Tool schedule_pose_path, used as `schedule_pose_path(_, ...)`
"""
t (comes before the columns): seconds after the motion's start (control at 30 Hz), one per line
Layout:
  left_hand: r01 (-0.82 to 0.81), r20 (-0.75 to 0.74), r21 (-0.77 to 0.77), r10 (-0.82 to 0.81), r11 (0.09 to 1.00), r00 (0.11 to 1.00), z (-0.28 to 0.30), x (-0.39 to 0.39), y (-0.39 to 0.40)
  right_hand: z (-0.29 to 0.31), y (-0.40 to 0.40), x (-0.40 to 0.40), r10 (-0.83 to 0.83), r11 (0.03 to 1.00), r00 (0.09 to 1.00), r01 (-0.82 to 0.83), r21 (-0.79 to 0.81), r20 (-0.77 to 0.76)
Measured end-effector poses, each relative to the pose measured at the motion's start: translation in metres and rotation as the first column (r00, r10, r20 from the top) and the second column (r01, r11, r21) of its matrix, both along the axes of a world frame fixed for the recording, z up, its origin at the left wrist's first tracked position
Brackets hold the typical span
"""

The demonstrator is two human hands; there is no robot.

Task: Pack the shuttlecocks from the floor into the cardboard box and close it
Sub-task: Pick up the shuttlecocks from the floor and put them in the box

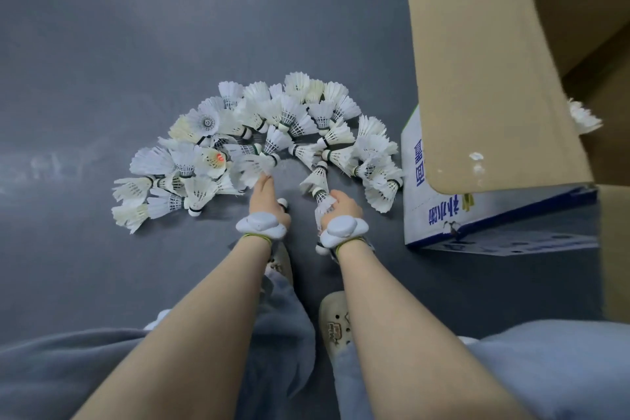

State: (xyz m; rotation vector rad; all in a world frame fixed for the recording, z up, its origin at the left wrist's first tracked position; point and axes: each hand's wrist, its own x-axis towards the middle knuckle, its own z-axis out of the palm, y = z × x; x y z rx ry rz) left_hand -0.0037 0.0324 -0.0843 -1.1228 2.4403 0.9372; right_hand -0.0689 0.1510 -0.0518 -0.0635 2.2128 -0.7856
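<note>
Most shuttlecocks point(259, 140) lay unpacked at twelve o'clock; cardboard box point(494, 78) open at two.
Right hand point(342, 206) gripped stacked shuttlecocks; left hand point(266, 199) pinched one.

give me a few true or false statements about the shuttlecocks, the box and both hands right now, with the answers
1. The cardboard box is closed. False: its flap stands open.
2. The shuttlecock pile lies on the floor left of the box. True.
3. The right hand has its grip on a stack of shuttlecocks. True.
4. The left hand rests inside the box. False: it reaches to the pile, fingertips at the feathers of one shuttlecock.
5. No shuttlecock is in the box yet. False: a feathered shuttlecock shows behind the flap, inside the box.
</note>
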Motion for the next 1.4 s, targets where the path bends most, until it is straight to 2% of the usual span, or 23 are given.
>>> schedule_pose_path(0.07,-0.018,0.084,0.008,0.018,1.000,0.996,-0.006,0.005,-0.009,-0.005,-0.005,-0.005,-0.036,0.999,0.999,0.037,-0.012,0.021)
schedule_pose_path(0.17,-0.010,0.132,0.047,0.004,0.999,0.991,-0.017,0.010,-0.009,-0.011,-0.011,-0.010,-0.027,1.000,1.000,0.027,-0.013,-0.008)
schedule_pose_path(0.33,-0.045,0.051,0.025,0.044,0.999,0.998,-0.047,0.007,0.001,-0.028,-0.015,-0.009,-0.040,0.999,0.999,0.040,-0.035,0.004)
schedule_pose_path(0.43,0.032,0.048,0.046,-0.034,0.998,0.998,-0.055,0.002,-0.002,-0.035,-0.014,-0.008,-0.030,0.999,0.999,0.030,-0.014,0.023)
schedule_pose_path(0.67,0.089,-0.020,-0.070,-0.090,0.994,0.996,-0.028,-0.013,-0.014,-0.029,-0.016,-0.005,-0.020,1.000,0.999,0.021,-0.004,0.033)
schedule_pose_path(0.87,0.114,-0.020,-0.166,-0.119,0.980,0.993,0.028,-0.023,-0.032,0.013,-0.028,-0.002,0.034,0.995,0.999,-0.036,-0.088,-0.020)
schedule_pose_path(1.1,0.092,-0.126,-0.328,-0.140,0.940,0.982,0.142,-0.029,-0.041,0.106,-0.040,-0.002,0.061,0.959,0.979,-0.112,-0.260,-0.196)
schedule_pose_path(1.2,0.090,-0.236,-0.391,-0.194,0.916,0.952,0.210,-0.022,-0.038,0.172,-0.031,0.000,0.048,0.936,0.947,-0.154,-0.318,-0.316)
schedule_pose_path(1.27,0.071,-0.355,-0.437,-0.245,0.897,0.902,0.248,-0.019,-0.031,0.214,-0.022,-0.004,0.037,0.925,0.907,-0.190,-0.329,-0.419)
schedule_pose_path(1.4,-0.015,-0.570,-0.431,-0.260,0.902,0.779,0.284,-0.016,0.002,0.276,0.007,-0.008,0.009,0.912,0.804,-0.250,-0.324,-0.595)
